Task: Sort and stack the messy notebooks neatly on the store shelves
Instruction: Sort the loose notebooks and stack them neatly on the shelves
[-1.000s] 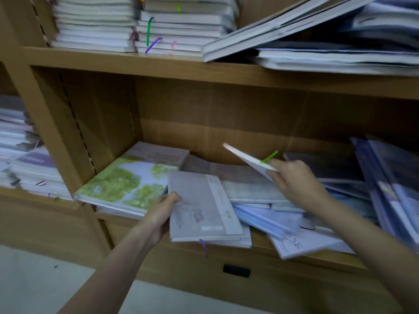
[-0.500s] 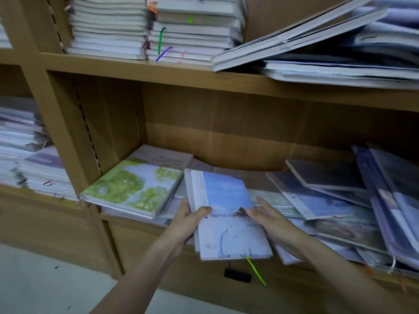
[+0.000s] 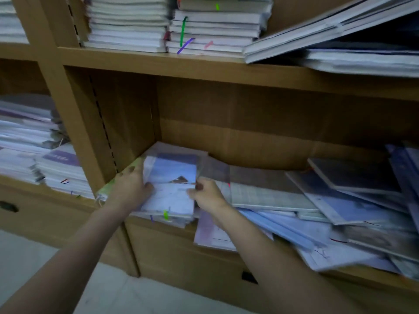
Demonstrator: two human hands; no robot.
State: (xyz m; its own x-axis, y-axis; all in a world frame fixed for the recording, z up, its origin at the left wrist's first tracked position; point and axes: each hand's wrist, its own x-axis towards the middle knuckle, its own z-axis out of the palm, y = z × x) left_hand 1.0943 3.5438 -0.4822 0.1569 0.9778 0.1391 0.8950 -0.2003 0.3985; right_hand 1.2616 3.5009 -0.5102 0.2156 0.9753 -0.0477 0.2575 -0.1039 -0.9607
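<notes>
The blue notebook (image 3: pixel 171 184) lies flat on top of a small stack at the left end of the lower shelf (image 3: pixel 226 232), tight against the shelf's upright side panel (image 3: pixel 122 123). Its long axis runs from the shelf's front edge toward the back wall, so one short edge faces the person and the other points into the shelf. The cover shows a pale blue field above, a small dark peak-like shape near the middle and a whitish lower half; motion blur hides finer print. A green ribbon marker (image 3: pixel 166 215) and a purple one hang over the front edge of the stack below it.

The left hand (image 3: pixel 130 185) grips the notebook's left long edge, thumb on the cover and fingers curled around the side, over a green-patterned notebook (image 3: pixel 106 189) beneath. The right hand (image 3: pixel 208 193) pinches the right long edge, thumb on top and fingers folded under.

To the right, the messy notebooks (image 3: pixel 317 200) lie fanned and overlapping at skewed angles, some jutting past the shelf's front. On the upper shelf (image 3: pixel 158 62) two neat stacks (image 3: pixel 172 23) stand at left, while large books (image 3: pixel 328 26) lean tilted at right.
</notes>
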